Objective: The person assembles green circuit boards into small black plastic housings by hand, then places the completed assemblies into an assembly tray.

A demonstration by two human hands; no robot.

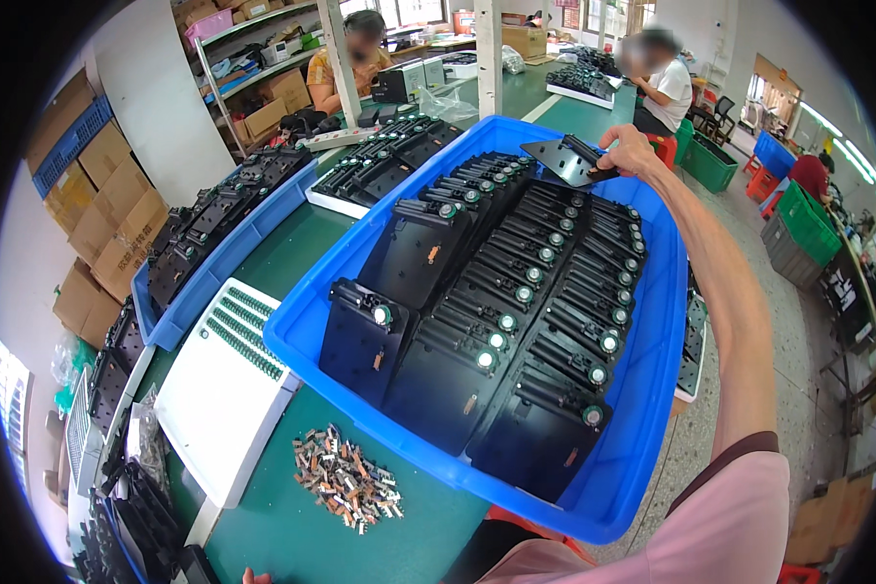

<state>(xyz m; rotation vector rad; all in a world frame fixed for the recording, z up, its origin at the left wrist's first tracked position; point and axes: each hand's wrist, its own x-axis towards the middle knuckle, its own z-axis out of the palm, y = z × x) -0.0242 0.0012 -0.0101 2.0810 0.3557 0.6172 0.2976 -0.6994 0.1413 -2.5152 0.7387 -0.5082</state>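
My right hand (631, 153) reaches over the far right end of a big blue plastic bin (360, 414). Its fingers are closed on the edge of a black plate assembly (561, 163), a flat dark panel with a raised part along it, held tilted above the bin's far end. Rows of similar black plate assemblies (457, 375), each with a round silvery-green end piece, overlap inside the bin. Only fingertips of my left hand (256, 577) show at the lower edge, on the green table (350, 540); what it does is hidden. A pile of small brown and white parts (346, 477) lies nearby.
Left of the bin stands a white foam tray (214, 409) with rows of small green pieces. A longer blue tray (219, 243) and another white tray (380, 161) hold more black assemblies. Two people sit across the table; cartons (117, 234) line the left wall.
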